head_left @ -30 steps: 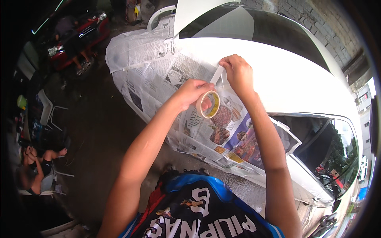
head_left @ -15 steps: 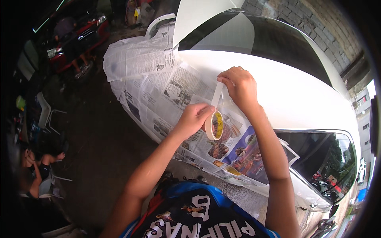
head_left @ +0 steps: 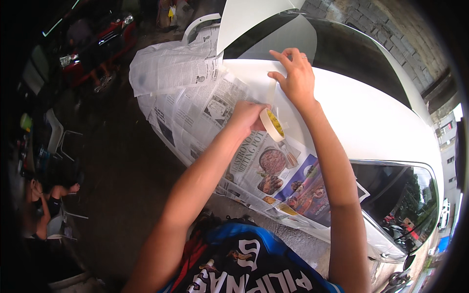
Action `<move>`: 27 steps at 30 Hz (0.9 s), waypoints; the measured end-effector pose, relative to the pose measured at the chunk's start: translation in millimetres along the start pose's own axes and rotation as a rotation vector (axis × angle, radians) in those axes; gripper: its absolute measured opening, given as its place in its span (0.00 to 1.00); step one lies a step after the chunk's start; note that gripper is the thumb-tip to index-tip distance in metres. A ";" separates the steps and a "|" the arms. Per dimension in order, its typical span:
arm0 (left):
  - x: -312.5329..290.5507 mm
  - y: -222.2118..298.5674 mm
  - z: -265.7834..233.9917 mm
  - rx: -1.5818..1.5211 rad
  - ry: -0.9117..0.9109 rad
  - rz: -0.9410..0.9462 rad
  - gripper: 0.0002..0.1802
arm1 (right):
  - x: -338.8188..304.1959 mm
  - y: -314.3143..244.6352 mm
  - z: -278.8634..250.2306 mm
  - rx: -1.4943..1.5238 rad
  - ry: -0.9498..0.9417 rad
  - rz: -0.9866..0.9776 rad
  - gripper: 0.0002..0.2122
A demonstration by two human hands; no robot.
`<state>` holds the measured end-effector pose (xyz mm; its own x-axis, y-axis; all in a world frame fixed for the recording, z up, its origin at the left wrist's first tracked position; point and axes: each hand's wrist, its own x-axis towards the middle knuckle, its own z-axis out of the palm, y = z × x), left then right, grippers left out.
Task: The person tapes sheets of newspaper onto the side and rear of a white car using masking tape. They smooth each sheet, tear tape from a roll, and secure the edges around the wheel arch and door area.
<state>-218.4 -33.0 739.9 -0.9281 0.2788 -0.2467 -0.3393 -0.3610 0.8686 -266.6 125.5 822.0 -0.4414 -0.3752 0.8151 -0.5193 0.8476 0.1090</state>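
Note:
A roll of masking tape [head_left: 272, 125], cream outside with a yellow core, hangs from my left hand [head_left: 248, 117], whose fingers are closed on it. From the roll a short pale strip of tape [head_left: 271, 92] runs up along the newspaper's edge toward my right thumb. Over the white car panel [head_left: 361, 117], my right hand [head_left: 296, 80] has its thumb and fingers spread, with nothing between them. Sheets of newspaper [head_left: 190, 110] cover the car's side below both hands. Whether the strip's far end sticks to the panel is hard to see.
The car's rear glass [head_left: 351, 49] lies beyond the panel, and a side window [head_left: 398, 195] is to the right. At left sit a person [head_left: 46, 205] and a white chair [head_left: 56, 132]. Another person [head_left: 83, 36] is by a red car [head_left: 73, 66] at far left.
My right thumb and fingers have parted and let go of the tape's end. My left hand has moved up with the roll, which has tilted, nearer the white panel.

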 end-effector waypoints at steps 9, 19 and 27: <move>-9.5 -3.4 9.8 -0.041 0.075 0.035 0.10 | -34.1 -24.6 -22.1 -0.128 -0.183 -0.048 0.19; -21.0 -17.3 38.4 0.392 0.375 0.589 0.14 | -49.9 -30.3 -24.5 -0.266 -0.292 -0.003 0.26; -140.5 -66.0 -17.6 0.559 -0.098 0.599 0.13 | -62.4 -39.9 -24.2 -0.458 -0.416 -0.127 0.36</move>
<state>-68.3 -64.1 709.6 -0.9014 0.2653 0.3422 0.3590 0.0160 0.9332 -200.6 124.2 780.6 -0.6920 -0.5201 0.5005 -0.2614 0.8269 0.4979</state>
